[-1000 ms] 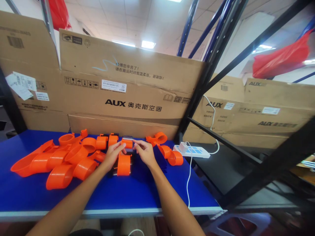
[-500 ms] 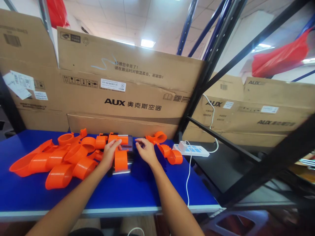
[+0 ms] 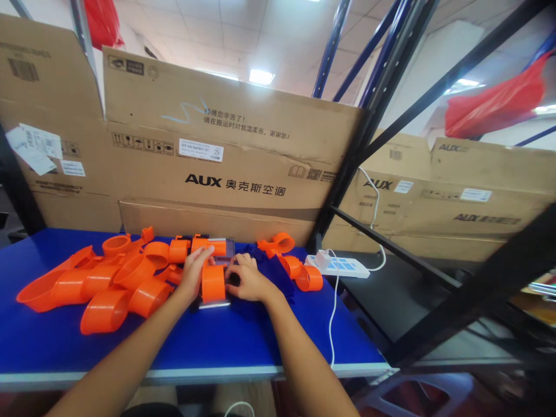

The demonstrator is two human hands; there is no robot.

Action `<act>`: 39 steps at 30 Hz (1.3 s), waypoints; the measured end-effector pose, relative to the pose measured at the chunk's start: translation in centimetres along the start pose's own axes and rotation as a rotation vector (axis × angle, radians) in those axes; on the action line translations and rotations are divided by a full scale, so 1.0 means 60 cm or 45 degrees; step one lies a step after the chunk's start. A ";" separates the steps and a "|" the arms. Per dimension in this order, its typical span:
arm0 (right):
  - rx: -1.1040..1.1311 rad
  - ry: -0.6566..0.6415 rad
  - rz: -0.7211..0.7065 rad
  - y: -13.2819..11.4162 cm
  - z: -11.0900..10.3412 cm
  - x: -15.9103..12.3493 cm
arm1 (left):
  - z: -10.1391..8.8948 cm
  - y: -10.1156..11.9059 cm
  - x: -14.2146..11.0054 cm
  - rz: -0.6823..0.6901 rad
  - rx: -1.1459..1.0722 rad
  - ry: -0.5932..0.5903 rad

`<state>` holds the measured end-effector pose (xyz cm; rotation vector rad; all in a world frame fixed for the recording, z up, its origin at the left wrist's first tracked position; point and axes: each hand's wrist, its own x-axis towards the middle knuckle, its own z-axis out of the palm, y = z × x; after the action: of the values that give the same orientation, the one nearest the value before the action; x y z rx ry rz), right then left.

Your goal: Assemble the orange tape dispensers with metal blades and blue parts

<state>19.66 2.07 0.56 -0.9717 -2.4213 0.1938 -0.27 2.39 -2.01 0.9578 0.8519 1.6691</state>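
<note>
On the blue table [image 3: 243, 341] lies a dark flat device [image 3: 219, 260] with orange plastic bands round it. My left hand [image 3: 194, 272] rests on its left side, fingers laid over the far orange band [image 3: 207, 246]. The fingers of my right hand [image 3: 245, 281] are curled against the right edge of the near orange band [image 3: 214, 284], gripping the device there. A heap of orange plastic bands and cups [image 3: 104, 281] lies just left of my left hand.
More orange bands [image 3: 299, 272] lie to the right, beside a white power strip [image 3: 343, 266] with a white cable [image 3: 334, 313] running off the table's front edge. Large cardboard boxes [image 3: 234, 168] stand behind. Black and blue shelf struts [image 3: 382, 87] rise at right.
My right hand has moved left and nearer, from an open hover beside the device to a curled grip on its right edge. My left hand has stayed on the device.
</note>
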 end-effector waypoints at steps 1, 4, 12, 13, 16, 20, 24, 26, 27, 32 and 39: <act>0.007 0.043 0.004 0.002 -0.002 0.002 | 0.000 0.000 0.000 0.007 0.011 -0.002; 0.043 0.238 0.048 0.011 -0.009 0.008 | -0.002 -0.001 0.000 0.033 0.058 -0.009; 0.210 0.646 0.037 0.005 -0.009 0.017 | 0.006 -0.004 -0.010 0.083 0.211 -0.117; 0.229 0.657 0.018 0.002 -0.006 0.018 | 0.007 -0.004 -0.011 0.086 0.224 -0.128; 0.274 0.668 -0.033 -0.005 0.003 0.020 | 0.008 -0.006 -0.010 0.085 0.248 -0.141; 0.308 0.670 -0.063 -0.007 0.009 0.021 | 0.008 -0.008 -0.010 0.081 0.264 -0.161; 0.333 0.654 -0.091 -0.006 0.012 0.020 | 0.010 -0.006 -0.013 0.072 0.269 -0.200; 0.342 0.643 -0.103 -0.006 0.014 0.020 | 0.011 -0.004 -0.015 0.069 0.267 -0.217; 0.344 0.639 -0.103 -0.007 0.015 0.020 | 0.012 -0.003 -0.016 0.065 0.266 -0.224; 0.354 0.660 -0.073 -0.011 0.016 0.020 | 0.014 0.002 -0.016 0.032 0.248 -0.252; 0.414 0.683 -0.091 -0.016 0.009 0.021 | 0.009 -0.003 -0.011 0.001 0.163 -0.164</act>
<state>18.04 2.25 0.93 -0.6814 -1.8575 0.2548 0.44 1.83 -2.06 1.1410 0.8796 1.5494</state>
